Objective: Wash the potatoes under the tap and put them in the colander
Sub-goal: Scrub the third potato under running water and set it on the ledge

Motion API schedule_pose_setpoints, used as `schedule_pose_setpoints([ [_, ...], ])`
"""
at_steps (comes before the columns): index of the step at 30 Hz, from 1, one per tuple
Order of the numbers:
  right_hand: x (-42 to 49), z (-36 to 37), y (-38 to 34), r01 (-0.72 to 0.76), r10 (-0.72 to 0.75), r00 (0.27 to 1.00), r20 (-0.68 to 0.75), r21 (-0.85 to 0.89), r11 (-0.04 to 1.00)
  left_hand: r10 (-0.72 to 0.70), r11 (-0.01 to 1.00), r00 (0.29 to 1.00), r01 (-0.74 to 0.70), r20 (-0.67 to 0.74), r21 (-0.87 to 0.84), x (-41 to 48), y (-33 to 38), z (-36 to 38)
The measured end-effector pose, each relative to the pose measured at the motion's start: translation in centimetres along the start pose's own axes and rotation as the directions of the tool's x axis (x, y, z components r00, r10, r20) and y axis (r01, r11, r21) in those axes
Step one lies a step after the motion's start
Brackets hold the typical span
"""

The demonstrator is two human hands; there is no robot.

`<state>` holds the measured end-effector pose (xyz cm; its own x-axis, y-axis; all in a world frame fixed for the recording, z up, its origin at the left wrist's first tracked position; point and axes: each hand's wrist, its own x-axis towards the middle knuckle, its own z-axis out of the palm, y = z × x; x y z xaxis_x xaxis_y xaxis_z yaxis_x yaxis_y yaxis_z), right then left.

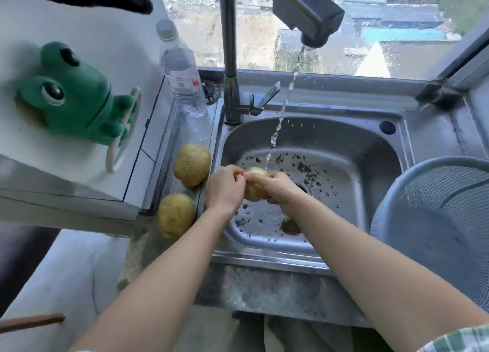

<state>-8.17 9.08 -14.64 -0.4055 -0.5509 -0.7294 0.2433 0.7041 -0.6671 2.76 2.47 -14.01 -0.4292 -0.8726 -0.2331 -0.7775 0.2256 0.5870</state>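
Note:
Over the steel sink (370,150), my left hand (225,187) and my right hand (281,189) both grip one yellow potato (253,190). A thin stream of water falls from the tap (309,21) onto its top. Two more potatoes lie on the ledge left of the sink, one farther back (191,164) and one nearer (176,215). The grey-blue mesh colander (436,219) stands at the right of the sink with nothing visible in it.
Dark bits of dirt are scattered over the sink floor around the drain (301,187). A clear plastic water bottle (181,74) stands behind the potatoes by the tap's base. A green frog holder (71,95) hangs on the white wall at the left. A window lies behind.

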Motion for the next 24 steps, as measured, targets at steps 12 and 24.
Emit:
schedule_pose_setpoints([
  [12, -5.3, 6.0, 0.6, 0.204, -0.145, 0.953, 0.266, -0.211, 0.956, -0.022, 0.990, 0.994, 0.007, -0.109, -0.140, -9.6, -5.3, -3.4],
  [24, -6.7, 7.5, 3.3, 0.326, -0.218, 0.913, 0.344, -0.296, 0.898, -0.354, 0.925, 0.839, 0.378, -0.413, -0.025, -15.7, -9.4, -3.0],
])
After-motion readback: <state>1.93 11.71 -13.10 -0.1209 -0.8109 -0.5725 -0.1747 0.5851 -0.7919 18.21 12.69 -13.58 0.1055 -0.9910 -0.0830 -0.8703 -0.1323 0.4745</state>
